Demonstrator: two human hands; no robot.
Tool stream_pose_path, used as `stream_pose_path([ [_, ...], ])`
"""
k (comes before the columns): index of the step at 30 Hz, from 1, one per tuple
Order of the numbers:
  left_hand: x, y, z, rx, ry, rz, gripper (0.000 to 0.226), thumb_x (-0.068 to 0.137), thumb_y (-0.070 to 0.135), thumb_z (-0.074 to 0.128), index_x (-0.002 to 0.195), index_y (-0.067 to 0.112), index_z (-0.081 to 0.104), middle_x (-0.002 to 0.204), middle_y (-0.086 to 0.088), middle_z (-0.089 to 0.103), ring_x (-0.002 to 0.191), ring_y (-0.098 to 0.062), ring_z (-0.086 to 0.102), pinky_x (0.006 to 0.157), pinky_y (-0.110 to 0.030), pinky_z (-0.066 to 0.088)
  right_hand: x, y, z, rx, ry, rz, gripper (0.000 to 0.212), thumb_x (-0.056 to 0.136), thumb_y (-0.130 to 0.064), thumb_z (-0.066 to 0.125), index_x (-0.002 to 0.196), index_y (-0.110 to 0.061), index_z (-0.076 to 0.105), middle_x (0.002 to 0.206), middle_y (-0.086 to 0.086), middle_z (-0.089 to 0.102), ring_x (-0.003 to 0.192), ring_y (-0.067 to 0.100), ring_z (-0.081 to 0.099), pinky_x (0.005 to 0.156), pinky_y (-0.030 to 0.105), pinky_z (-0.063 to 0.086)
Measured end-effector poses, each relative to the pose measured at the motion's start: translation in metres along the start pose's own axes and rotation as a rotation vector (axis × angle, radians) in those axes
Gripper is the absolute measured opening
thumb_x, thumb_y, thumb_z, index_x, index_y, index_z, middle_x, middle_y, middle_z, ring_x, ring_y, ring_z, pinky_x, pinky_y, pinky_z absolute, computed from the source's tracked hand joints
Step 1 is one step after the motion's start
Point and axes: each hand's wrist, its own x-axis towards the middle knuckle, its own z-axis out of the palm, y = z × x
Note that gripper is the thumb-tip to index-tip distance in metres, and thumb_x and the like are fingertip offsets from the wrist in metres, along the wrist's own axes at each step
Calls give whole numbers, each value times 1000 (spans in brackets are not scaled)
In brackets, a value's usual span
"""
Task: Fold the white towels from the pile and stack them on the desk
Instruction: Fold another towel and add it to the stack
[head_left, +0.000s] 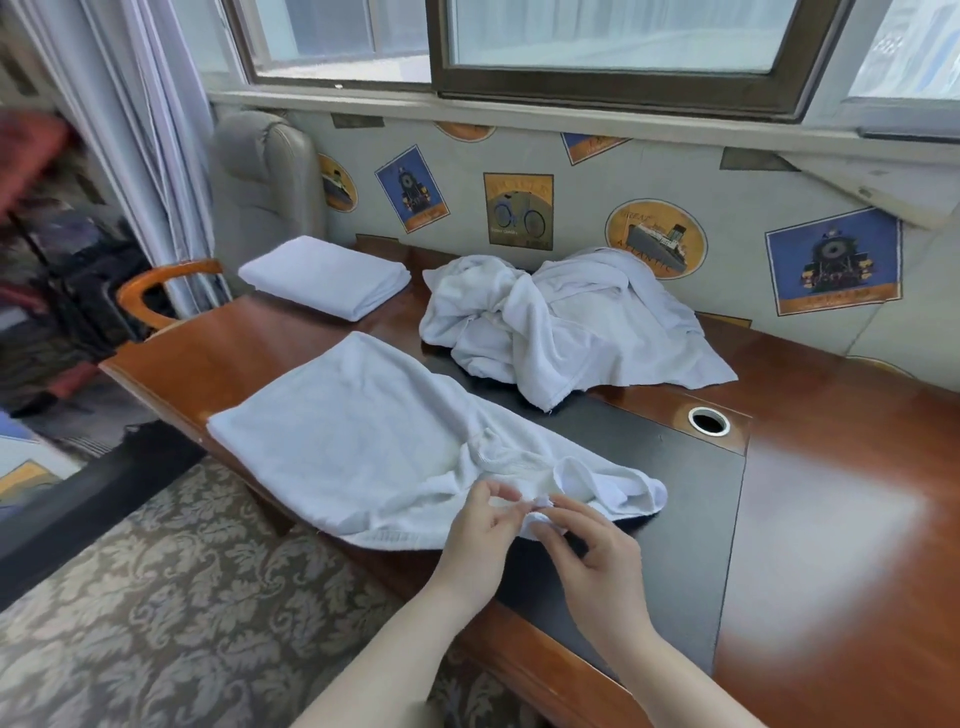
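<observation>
Both hands at near corner of half-spread towel (363, 441) on table (831, 519): left hand (480, 525) & right hand (592, 545) fingers pinch the bunched hem. Best: tease corner flat before folding. Pile (566, 322) waits behind, w/ folded towel (324, 275) far left.

A half-spread white terry towel (374, 441) is laid at the polished wooden desk's (831, 467) 9 o'clock edge. A crumpled white towel pile (566, 322) is heaped at 12 o'clock, a neatly folded white towel (324, 275) at 11.

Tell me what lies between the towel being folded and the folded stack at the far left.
Nothing visible. Only bare wooden desk separates the half-folded towel from the folded stack. The unfolded pile sits off to the right of that path.
</observation>
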Motion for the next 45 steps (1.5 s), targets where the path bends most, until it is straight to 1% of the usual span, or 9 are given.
stream_pose_path([
  [6,-16,-26,4,579,596,377,13,83,27,71,78,24,59,89,15,55,88,-8,47,76,-26,34,15,0,-9,218,-34,184,22,86,-17,73,78,-37,79,88,-17,75,113,-12,56,92,20,42],
  [14,-1,-34,-6,-705,302,-543,23,99,28,54,104,11,68,101,-13,73,92,-25,71,71,-38,56,1,14,-12,175,-175,118,16,77,-10,80,71,-25,79,90,-6,75,94,8,68,84,29,50],
  [17,6,-42,-11,-826,295,-668,16,95,16,57,102,5,66,102,-20,70,93,-30,67,65,-37,55,-10,23,-13,103,-206,95,28,67,-3,84,63,-30,76,77,-11,72,76,-2,66,72,14,48],
  [23,8,-57,-9,-1110,326,-785,5,92,-4,54,91,-3,59,77,-15,63,71,-25,56,40,-30,54,-12,32,-15,138,-278,128,5,61,-22,79,61,-24,75,65,-6,66,62,3,56,62,19,42],
  [27,14,-56,-10,-1175,289,-754,6,92,1,57,93,2,62,68,-12,68,61,-21,58,41,-25,51,-10,32,-17,175,-234,191,9,61,-18,86,64,-19,78,70,-1,70,63,7,56,61,26,44],
  [30,17,-51,-10,-1193,290,-744,8,94,8,55,95,6,63,69,-11,71,55,-23,62,40,-24,49,-9,32,-17,102,-118,213,24,62,-7,90,63,-28,79,77,-8,74,69,1,64,62,14,48],
  [39,20,-38,-11,-1129,625,-899,26,94,28,47,86,6,60,50,-6,49,44,-19,41,37,-22,44,-4,17,-8,76,187,321,32,55,-8,93,55,-34,75,84,-22,73,88,-11,63,77,4,41],
  [42,15,-38,-18,-1020,675,-807,34,97,24,40,75,4,56,43,-5,45,40,-17,39,45,-27,43,0,15,-13,92,135,315,22,60,-13,91,57,-27,74,82,-15,72,91,-4,65,80,12,41],
  [45,7,-35,-21,-917,700,-716,31,97,26,47,76,4,54,63,-7,46,48,-18,40,52,-32,47,5,7,-13,124,-19,210,29,73,-13,84,58,-22,61,69,-9,63,75,6,62,73,18,43],
])
